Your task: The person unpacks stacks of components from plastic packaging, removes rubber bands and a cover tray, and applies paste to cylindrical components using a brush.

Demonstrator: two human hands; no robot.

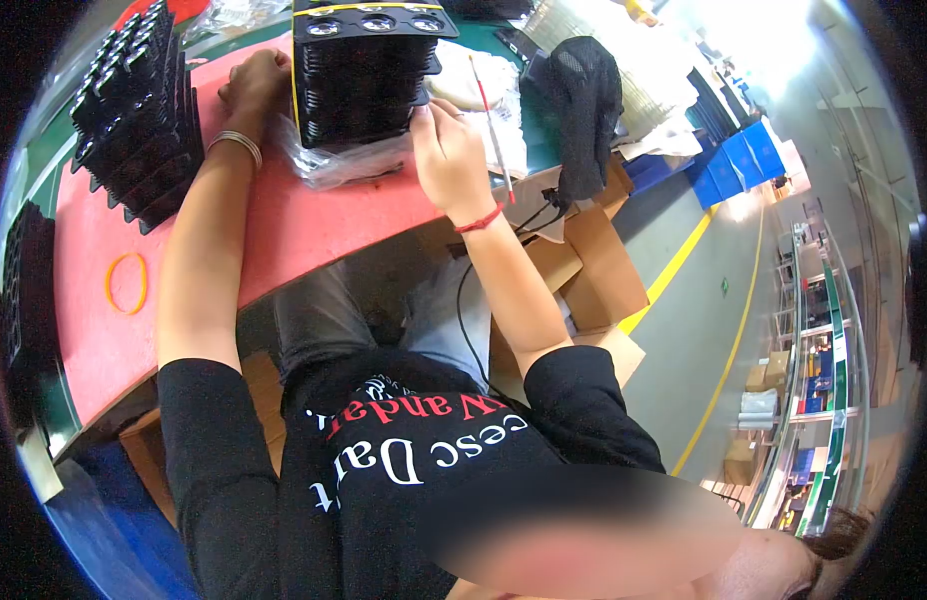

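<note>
A tall stack of black plastic trays (364, 95) with round clear pockets stands on the pink mat (314, 230) in front of me. A yellow rubber band (296, 70) runs down its left side and across its top. My left hand (254, 82) is beside the stack's left side, fingers curled; what they hold is hidden. My right hand (449, 155) is closed at the stack's near right corner, thumb and fingers against the tray edges. Crumpled clear plastic film (349, 165) lies under and in front of the stack.
Another leaning stack of black trays (139, 120) stands at left. A loose orange rubber band (126, 283) lies on the mat. To the right are a red-and-white stick (492, 130), a black mesh item (584, 110) and, below, open cardboard boxes (599, 265).
</note>
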